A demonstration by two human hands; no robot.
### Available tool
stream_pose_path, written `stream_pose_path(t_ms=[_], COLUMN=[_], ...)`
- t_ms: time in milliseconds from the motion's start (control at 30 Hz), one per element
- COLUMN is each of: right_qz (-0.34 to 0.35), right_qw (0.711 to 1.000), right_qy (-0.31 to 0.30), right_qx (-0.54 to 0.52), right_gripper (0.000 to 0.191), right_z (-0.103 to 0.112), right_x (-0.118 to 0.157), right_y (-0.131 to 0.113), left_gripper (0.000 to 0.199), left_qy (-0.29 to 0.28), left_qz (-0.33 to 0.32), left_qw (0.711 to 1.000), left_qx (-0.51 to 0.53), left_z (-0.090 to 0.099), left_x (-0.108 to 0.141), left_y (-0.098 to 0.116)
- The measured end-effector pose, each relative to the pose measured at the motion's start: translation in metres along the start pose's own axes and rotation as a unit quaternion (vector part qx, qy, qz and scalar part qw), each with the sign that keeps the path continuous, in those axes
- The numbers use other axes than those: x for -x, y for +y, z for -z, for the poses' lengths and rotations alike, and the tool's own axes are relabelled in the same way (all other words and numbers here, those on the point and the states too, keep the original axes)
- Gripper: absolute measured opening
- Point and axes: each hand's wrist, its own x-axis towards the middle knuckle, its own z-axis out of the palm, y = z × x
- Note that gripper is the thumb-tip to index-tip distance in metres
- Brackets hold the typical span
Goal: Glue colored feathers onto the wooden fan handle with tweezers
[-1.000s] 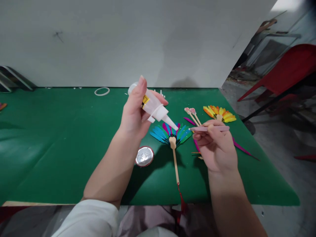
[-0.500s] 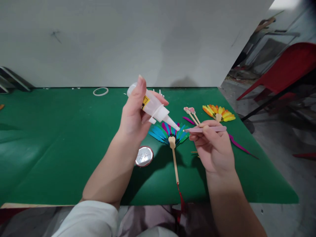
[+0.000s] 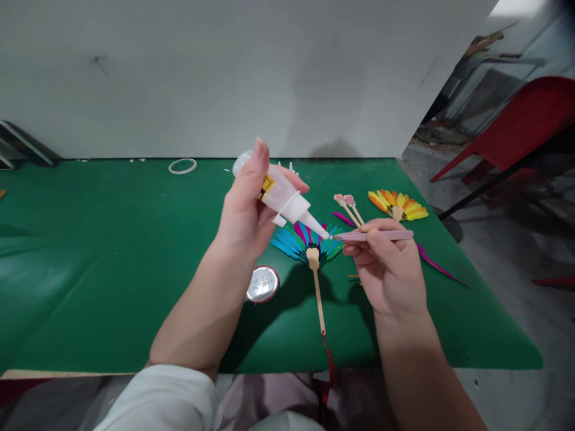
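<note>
My left hand is closed round a translucent glue bottle, its nozzle slanting down to the right. Pink tweezers are pinched in my right hand, pointing left. At their tip is a tiny shiny bead, which meets the nozzle's end or nearly so. Beneath both hands lies a small fan with blue, purple and green feathers, a wooden handle and a red tassel over the table edge. A round silver-coloured tin or lid lies to the left of its handle.
On the green table, a yellow and orange fan lies at the right. Two sticks with pink ends and a purple feather are near my right hand. A white ring lies by the grey panel. A red chair stands beyond.
The glue bottle's nozzle has moved slightly right and down, closing the small gap to the bead at the tweezers' tip. The fan and tin stay where they were.
</note>
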Motion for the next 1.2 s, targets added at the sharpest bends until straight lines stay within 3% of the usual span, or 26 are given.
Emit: stream_pose_path(t_ms=[533,700,1200], right_qz=[0.005,0.007,0.026], right_qw=[1.000,1.000,0.999], right_qy=[-0.001,-0.007,0.003], right_qx=[-0.007,-0.017,-0.026], right_gripper=[0.005,0.005,0.004], right_z=[-0.0006,-0.0011,-0.0015], right_x=[0.0008,0.0015,0.0013], right_y=[0.0015,0.0016,0.0010], left_gripper=[0.070,0.067,0.070], left_qy=[-0.016,-0.002,-0.032], left_qz=[-0.024,-0.013,-0.004], left_qw=[1.000,1.000,0.999], left_qx=[-0.004,-0.004,-0.016], left_z=[0.0016,0.0012,0.0014], left_x=[-0.0006,-0.0005,0.0000], left_y=[-0.0024,-0.0020,-0.0025])
